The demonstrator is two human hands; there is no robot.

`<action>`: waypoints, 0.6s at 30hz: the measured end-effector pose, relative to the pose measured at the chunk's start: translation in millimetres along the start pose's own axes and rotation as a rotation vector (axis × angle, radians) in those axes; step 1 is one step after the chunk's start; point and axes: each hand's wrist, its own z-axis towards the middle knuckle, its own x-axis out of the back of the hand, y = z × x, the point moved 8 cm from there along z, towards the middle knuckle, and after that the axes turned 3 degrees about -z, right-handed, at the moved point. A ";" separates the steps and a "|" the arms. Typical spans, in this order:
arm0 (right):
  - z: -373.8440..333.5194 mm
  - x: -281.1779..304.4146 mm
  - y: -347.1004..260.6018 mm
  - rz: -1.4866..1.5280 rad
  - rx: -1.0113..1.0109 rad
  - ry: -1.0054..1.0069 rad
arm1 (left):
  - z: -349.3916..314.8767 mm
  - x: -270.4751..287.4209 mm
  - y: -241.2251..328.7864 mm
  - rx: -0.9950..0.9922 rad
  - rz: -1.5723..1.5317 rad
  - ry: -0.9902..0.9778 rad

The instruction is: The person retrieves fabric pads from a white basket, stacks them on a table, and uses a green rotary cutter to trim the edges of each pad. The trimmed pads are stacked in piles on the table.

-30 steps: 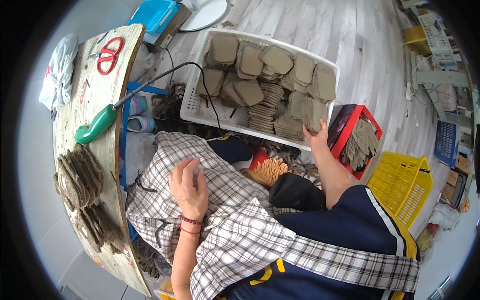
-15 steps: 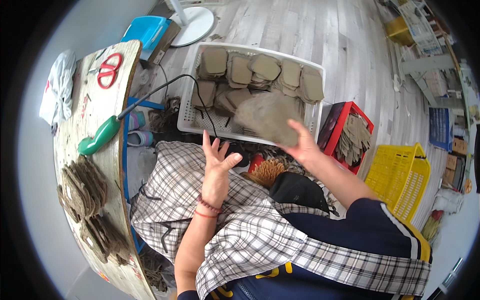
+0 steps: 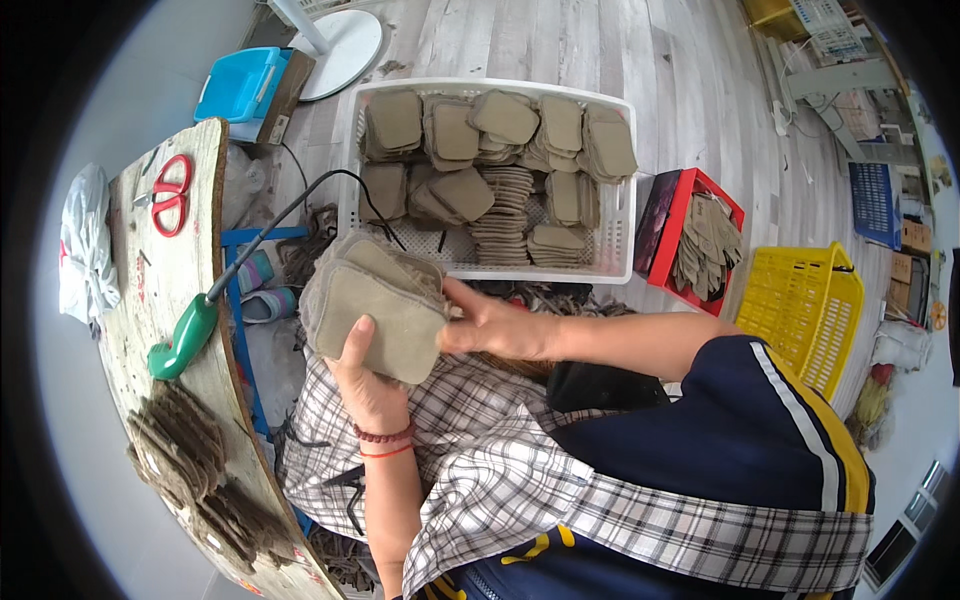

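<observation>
A stack of taupe fabric pads (image 3: 385, 318) with rounded corners and fuzzy edges is held over my lap, in front of the white basket. My left hand (image 3: 370, 392) grips it from below, thumb lying across the top pad. The fingers of my right hand (image 3: 500, 326) close on the stack's right edge; some fingertips are hidden. Beyond it, the white perforated basket (image 3: 628, 215) holds several piles of similar pads. One row of pads stands on edge in the middle of the basket.
On the wooden table (image 3: 150, 235) at left lie red scissors (image 3: 170, 195), a green-handled corded tool (image 3: 190, 335) and shaggy grey-brown pads (image 3: 175, 440). A red box (image 3: 735, 200) of fabric pieces and a yellow crate (image 3: 800, 310) stand at right. A blue bin (image 3: 238, 85) is at far left.
My right hand has brought the pads from over the basket leftward and nearer to me. My left hand, open before, now grips them too. The view has shifted slightly.
</observation>
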 end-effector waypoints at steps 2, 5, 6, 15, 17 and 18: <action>-7.3 79.4 -3.8 -0.321 0.100 0.298 | 2.3 2.0 0.9 -0.003 0.001 0.051; -58.5 291.5 48.7 -1.006 -0.058 1.121 | -11.0 1.5 0.2 0.026 0.017 0.137; -71.1 331.9 69.5 -1.178 -0.245 1.129 | -10.3 3.3 -3.4 0.055 0.006 0.141; -94.8 428.2 141.1 -1.180 -1.003 1.173 | -24.3 5.9 -8.6 0.229 0.023 0.252; -103.3 401.8 118.5 -1.382 -0.990 1.190 | -19.4 2.2 -10.1 0.263 0.001 0.241; -104.8 393.1 109.0 -1.498 -0.979 1.177 | -23.2 0.4 -11.0 0.278 -0.005 0.258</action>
